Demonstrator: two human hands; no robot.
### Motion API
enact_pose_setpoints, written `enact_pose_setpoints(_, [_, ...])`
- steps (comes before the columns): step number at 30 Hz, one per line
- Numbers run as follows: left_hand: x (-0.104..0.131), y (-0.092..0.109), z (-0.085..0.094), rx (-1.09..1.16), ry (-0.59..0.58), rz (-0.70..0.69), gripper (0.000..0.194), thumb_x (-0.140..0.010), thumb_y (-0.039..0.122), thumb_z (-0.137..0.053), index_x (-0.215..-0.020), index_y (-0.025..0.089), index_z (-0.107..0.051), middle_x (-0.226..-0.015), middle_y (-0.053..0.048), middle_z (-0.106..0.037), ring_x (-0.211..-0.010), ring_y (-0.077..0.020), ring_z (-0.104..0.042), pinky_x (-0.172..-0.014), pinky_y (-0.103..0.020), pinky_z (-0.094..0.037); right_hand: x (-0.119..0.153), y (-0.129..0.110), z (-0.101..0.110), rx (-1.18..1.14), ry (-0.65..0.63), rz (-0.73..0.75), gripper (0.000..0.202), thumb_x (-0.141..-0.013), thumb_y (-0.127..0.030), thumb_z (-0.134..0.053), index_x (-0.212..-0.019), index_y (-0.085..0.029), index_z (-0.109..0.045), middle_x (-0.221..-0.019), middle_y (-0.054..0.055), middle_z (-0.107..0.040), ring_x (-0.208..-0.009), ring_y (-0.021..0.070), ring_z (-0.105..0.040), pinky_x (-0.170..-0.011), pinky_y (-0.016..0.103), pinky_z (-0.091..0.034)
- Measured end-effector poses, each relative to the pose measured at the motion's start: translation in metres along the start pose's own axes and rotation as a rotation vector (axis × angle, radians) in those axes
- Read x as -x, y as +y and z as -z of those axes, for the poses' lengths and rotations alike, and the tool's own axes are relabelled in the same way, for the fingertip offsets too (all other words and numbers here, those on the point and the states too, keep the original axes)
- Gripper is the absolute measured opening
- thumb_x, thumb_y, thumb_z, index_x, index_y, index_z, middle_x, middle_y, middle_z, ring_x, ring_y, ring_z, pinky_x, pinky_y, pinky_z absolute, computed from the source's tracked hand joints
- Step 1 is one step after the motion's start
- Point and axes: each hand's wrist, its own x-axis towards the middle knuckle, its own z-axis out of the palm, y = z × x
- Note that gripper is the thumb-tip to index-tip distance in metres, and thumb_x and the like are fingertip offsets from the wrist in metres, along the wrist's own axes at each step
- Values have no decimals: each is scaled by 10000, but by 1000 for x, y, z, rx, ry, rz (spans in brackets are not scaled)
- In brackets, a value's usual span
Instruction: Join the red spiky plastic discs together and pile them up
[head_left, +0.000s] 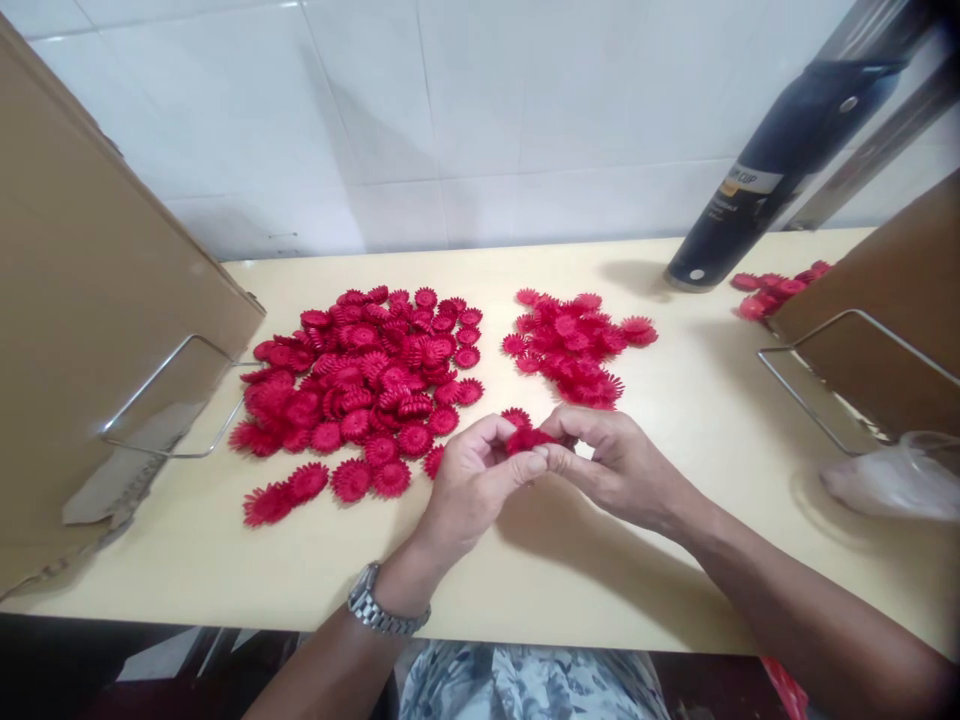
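Red flower piece (pixel 528 438) sits pinched between thumb and fingers of both the left hand (pixel 478 478) and right hand (pixel 609 462), above the pale table (pixel 600 590). A watch (pixel 384 604) circles the left wrist. Beyond lie a large flower pile (pixel 367 370) and a smaller pile (pixel 574 335), between cardboard (pixel 97 290) sides. Farther back, a dark bottle (pixel 757 190) stands near the tiled wall (pixel 480 100).

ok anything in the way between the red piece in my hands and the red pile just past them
Nothing visible stands between the red piece and the pile, though your right hand's fingers edge in close. The dark bottle is off to the right.
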Motion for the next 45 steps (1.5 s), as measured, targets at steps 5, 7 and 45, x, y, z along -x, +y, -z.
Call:
enact_pose_setpoints(5, [1, -4, 2, 93, 8, -25, 158, -699, 259, -709, -768, 150, -618, -668, 8, -619, -599, -90, -554, -589, -210, -441, 3, -2, 1, -131, -94, -57, 171, -831, -238, -552, -691, -151, -598, -605, -8, -550, -558, 97, -467, -514, 222, -376])
enact_pose_setpoints(7, [2, -6, 1, 59, 23, -54, 127, -702, 239, -703, -747, 147, -628, -662, 9, -605, -603, -89, -544, -588, -206, -434, 3, -2, 0, -87, -60, -77, 180, -819, -244, -567, -667, -153, -597, -576, -14, -537, -540, 95, -454, -495, 216, -364])
enact_pose_setpoints(45, [9, -7, 0, -281, 117, -205, 111, -782, 254, -597, -726, 177, -538, -672, 21, -495, -580, -96, -447, -551, -224, -352, 0, 7, -15, 5, 160, 81, 138, -825, -195, -544, -699, -170, -593, -615, -2, -584, -556, 100, -517, -518, 223, -407])
